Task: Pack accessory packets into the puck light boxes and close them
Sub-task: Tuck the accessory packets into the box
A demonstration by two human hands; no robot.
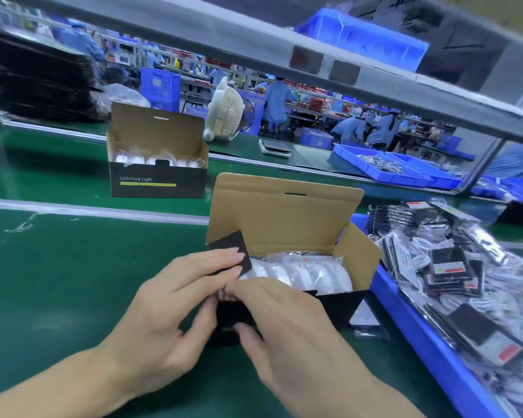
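An open puck light box (287,224), black outside and brown inside, stands in front of me with its lid up. White puck lights in clear plastic (308,274) fill it, and a packet lies on top near the back. My left hand (175,309) presses the box's black left side flap (233,245) inward with straight fingers. My right hand (287,324) rests on the box's front wall, its fingertips at the top edge near the left corner. A second open box (157,179), marked LED Puck Light, stands further back on the left.
A blue tray (429,342) piled with bagged accessory packets (447,267) sits at my right. The green belt (73,282) stretches left. Behind it are a white fan (224,111), a small scale (275,147), more blue trays (396,170) and a grey shelf rail overhead.
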